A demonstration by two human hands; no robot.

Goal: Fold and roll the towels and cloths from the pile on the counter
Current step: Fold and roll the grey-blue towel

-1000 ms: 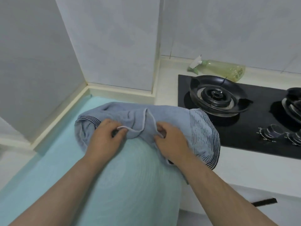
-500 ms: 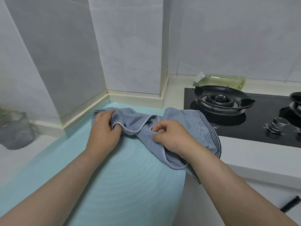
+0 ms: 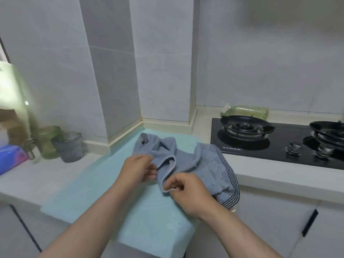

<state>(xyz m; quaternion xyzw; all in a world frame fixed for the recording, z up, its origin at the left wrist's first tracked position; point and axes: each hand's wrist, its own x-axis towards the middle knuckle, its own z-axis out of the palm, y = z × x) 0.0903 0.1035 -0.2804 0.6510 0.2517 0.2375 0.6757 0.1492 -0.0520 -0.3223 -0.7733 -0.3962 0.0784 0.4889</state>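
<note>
A blue-grey towel (image 3: 186, 157) with dark striped ends lies crumpled on a light turquoise mat (image 3: 119, 194) spread over the counter. Its right striped end hangs past the counter's front edge. My right hand (image 3: 186, 190) pinches the towel's pale hem at the near side. My left hand (image 3: 138, 169) sits at the towel's left edge with its fingers against a fold; whether it grips the cloth is unclear.
A black gas hob (image 3: 275, 142) with two burners lies to the right, a clear spray bottle (image 3: 245, 110) lying behind it. At the left stand a grey cup (image 3: 69, 147), a green jar (image 3: 47, 142) and a blue packet (image 3: 9, 159). Walls form a corner behind.
The view has lifted and pulled back. My right hand has drawn the towel's hem toward me, and my left hand has shifted right along the towel's edge.
</note>
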